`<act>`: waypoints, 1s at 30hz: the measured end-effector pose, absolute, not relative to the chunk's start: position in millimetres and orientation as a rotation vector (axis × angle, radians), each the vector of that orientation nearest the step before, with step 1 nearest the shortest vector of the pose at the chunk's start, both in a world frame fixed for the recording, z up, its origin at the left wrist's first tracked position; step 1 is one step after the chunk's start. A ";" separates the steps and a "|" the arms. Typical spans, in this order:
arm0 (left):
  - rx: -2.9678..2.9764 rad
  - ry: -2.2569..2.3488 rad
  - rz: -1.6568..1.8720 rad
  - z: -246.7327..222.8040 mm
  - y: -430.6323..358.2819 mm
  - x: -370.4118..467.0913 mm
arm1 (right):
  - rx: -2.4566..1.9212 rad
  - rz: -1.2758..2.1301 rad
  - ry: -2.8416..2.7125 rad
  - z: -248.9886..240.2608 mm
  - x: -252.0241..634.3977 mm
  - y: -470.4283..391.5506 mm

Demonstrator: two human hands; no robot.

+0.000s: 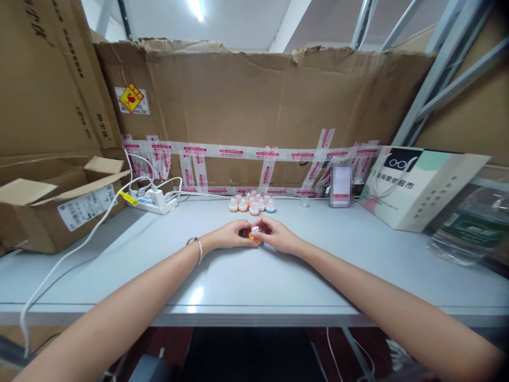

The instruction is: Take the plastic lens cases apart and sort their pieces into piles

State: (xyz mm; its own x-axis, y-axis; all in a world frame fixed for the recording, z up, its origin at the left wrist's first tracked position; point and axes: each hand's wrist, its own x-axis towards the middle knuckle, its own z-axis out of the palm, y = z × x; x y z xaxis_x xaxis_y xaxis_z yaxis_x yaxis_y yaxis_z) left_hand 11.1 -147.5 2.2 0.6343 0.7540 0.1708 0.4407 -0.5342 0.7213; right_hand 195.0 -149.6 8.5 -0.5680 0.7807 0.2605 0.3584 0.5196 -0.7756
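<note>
Over the middle of the table, my left hand and my right hand meet around one small object. Its lower part is an orange round base, which the left fingers grip from the side. A small white figure with dark marks shows on top, pinched by the right fingers; whether it is joined to the base I cannot tell. Just beyond the hands stands a cluster of small clear-domed capsules, mostly with orange bases. One capsule with a green base is at the cluster's right end.
A clear dome lies farther right, near a propped phone. At right stand a printed paper bag and a large water bottle. An open carton, power strip and white cable occupy the left. Cardboard walls the back.
</note>
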 end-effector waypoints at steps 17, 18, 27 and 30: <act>2.099 0.822 0.675 6.2 -147.3 14.1 | -0.985 1.055 -1.896 2.1 190.8 -136.5; 2.079 0.814 0.693 7.2 -148.8 15.0 | -0.962 1.062 -1.880 5.1 190.6 -138.4; 1.855 0.826 0.896 23.3 -170.4 24.0 | -0.876 1.103 -1.806 38.3 193.4 -159.8; 1.867 0.881 0.914 22.1 -167.6 26.1 | -0.940 0.991 -1.771 32.0 189.2 -158.4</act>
State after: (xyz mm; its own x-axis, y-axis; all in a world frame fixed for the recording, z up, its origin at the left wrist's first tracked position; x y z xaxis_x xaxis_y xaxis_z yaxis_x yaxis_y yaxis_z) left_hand 26.1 -167.6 22.1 0.4831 0.8404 0.2454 0.2144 -0.3853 0.8975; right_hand 189.2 -158.4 32.0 -0.3323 0.8867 0.3216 0.1896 0.3968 -0.8981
